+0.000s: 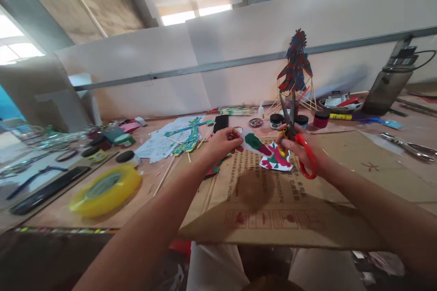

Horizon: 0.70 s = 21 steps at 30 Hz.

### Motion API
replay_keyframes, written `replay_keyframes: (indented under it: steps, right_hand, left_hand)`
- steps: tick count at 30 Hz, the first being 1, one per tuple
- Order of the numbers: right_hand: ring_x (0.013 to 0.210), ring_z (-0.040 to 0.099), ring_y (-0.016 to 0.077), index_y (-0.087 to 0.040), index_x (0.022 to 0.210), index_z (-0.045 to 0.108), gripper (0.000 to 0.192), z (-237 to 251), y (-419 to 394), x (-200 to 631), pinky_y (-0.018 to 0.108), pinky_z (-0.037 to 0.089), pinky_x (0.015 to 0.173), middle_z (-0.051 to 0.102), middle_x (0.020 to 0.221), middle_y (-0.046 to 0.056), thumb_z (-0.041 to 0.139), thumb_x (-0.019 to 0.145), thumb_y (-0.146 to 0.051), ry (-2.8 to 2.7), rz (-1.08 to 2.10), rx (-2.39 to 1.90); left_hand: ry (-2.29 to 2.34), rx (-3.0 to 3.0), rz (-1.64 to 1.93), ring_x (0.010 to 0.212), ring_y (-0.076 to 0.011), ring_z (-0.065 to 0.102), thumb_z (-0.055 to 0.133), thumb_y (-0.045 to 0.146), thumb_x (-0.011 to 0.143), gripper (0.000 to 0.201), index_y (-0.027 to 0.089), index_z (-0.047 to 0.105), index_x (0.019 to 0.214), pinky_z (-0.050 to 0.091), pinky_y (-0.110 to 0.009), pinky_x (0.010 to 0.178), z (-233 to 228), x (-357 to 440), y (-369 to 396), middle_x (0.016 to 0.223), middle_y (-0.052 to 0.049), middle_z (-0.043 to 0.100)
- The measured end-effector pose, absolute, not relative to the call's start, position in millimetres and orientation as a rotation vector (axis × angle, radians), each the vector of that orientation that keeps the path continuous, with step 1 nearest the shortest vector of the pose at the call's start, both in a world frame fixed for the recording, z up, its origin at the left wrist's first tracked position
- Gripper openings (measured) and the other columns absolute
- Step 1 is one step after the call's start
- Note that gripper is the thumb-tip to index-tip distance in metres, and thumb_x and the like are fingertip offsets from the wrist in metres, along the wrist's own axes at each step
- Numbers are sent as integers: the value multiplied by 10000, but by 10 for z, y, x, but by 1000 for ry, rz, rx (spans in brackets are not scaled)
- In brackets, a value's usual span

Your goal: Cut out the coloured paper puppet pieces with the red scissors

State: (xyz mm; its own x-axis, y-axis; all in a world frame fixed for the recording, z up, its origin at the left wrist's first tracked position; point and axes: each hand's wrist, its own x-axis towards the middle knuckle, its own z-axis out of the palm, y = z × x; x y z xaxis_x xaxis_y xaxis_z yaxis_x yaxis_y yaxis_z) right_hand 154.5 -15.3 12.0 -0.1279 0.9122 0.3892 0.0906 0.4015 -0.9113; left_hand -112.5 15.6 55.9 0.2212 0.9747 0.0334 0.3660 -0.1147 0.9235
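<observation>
Spanning the lower half of the frame, a flattened cardboard sheet (266,200) with printed text lies on the worktable (409,127), its near edge hanging over the person's lap. Both bare forearms rise from the bottom corners and converge at frame centre, above the sheet's far part.

Left hand (221,143): fingers curled, thumb and fingertips pinched together on the left edge of a painted paper piece (254,142), white with green and dark red areas. The piece is held up off the cardboard, extending right from the fingertips toward the other hand.

Right hand (297,148): closed through the handles of the scissors (297,145), a red loop hanging low at right, a yellow loop nearer the thumb. Dark blades point up and away, parted, standing just right of the held paper piece. Contact between blade and paper cannot be told.

A second painted cutout (277,159), pink, red and green, lies on the cardboard directly below both hands.

Left of centre: a yellow tape roll (105,189) sits lower left on the table; a green and blue paper figure (189,136) lies on white sheets beside the left wrist.

Upper right: a dark water bottle (389,84); a red and blue paper figure on a stick frame (296,61) stands behind the scissors; small paint jars (276,120) sit at its base.
</observation>
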Motion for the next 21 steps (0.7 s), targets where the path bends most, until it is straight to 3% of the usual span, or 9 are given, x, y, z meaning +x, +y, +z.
replay_keyframes:
  steps: [3, 7, 11, 16, 21]
  right_hand:
    - [887, 674, 248, -271, 1055, 645, 333, 63, -115, 1672, 403, 570, 866, 694, 936, 38, 773, 844, -494, -1589, 742, -998]
    - [911, 675, 262, -277, 1101, 683, 311, 136, -129, 1812, 408, 566, 885, 718, 964, 43, 708, 898, -511, -1588, 780, -1006]
    - [774, 654, 218, -264, 1129, 667, 291, 221, -162, 1833, 372, 561, 768, 691, 871, 15, 659, 895, -438, -1514, 832, -968]
    - [658, 614, 176, -237, 1013, 630, 265, 219, -140, 1814, 321, 516, 649, 640, 748, -20, 697, 767, -311, -1409, 801, -1012]
    - [644, 610, 177, -234, 1066, 614, 285, 109, -117, 1758, 306, 498, 615, 625, 699, -30, 669, 803, -331, -1332, 806, -1022]
  left_hand:
    - [1135, 1554, 1010, 589, -131, 631, 730, 174, 792, 117, 209, 633, 737, 430, -243, 585, 649, -839, 229, 632, -11, 667]
    - [1026, 1476, 1088, 526, -100, 574, 717, 111, 790, 147, 197, 635, 702, 387, -228, 548, 733, -482, 410, 599, -6, 646]
    - [971, 1407, 1162, 497, -98, 556, 723, 89, 781, 147, 188, 644, 709, 359, -231, 523, 762, -272, 586, 590, -15, 653]
    - [864, 1295, 1207, 524, -105, 565, 751, 91, 748, 125, 176, 665, 716, 381, -235, 540, 658, -181, 619, 589, -16, 642]
    - [546, 1019, 1203, 688, -132, 652, 844, 279, 699, 214, 188, 676, 793, 500, -257, 663, 477, -39, 399, 798, -25, 723]
